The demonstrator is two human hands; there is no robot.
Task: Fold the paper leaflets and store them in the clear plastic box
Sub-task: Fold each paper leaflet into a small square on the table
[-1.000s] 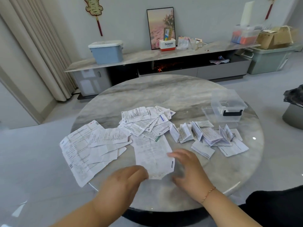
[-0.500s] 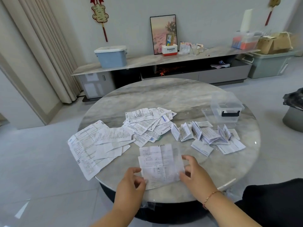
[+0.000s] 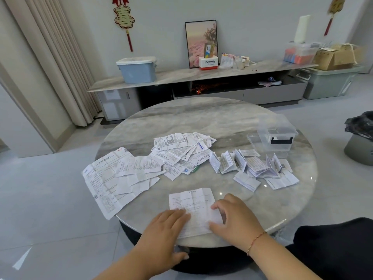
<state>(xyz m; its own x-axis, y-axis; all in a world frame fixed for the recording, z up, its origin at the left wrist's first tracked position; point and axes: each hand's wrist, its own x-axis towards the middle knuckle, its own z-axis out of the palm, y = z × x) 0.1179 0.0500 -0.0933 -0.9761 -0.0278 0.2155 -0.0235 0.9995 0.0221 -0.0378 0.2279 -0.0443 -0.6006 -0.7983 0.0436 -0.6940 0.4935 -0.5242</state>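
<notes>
One creased white leaflet (image 3: 193,207) lies flat near the front edge of the round marble table (image 3: 201,118). My left hand (image 3: 163,233) presses flat on its lower left part, thumb hanging over the table edge. My right hand (image 3: 234,217) rests on its right edge with fingers bent, fingertips on the paper. Unfolded leaflets (image 3: 121,174) spread at the left and a heap of smaller sheets (image 3: 181,150) in the middle. Several folded leaflets (image 3: 248,166) stand or lie at the right. The clear plastic box (image 3: 276,134) with a black latch stands open at the far right.
A grey bin with a black bag (image 3: 359,140) stands on the floor to the right. Behind the table runs a low cabinet (image 3: 201,77) with a blue box (image 3: 137,68), a picture and cartons. Dark clothing (image 3: 333,249) is at the lower right.
The leaflet has been pulled nearer the table's front edge and laid flat. My left hand went from pinching its corner to pressing on it; my right hand moved onto its right edge.
</notes>
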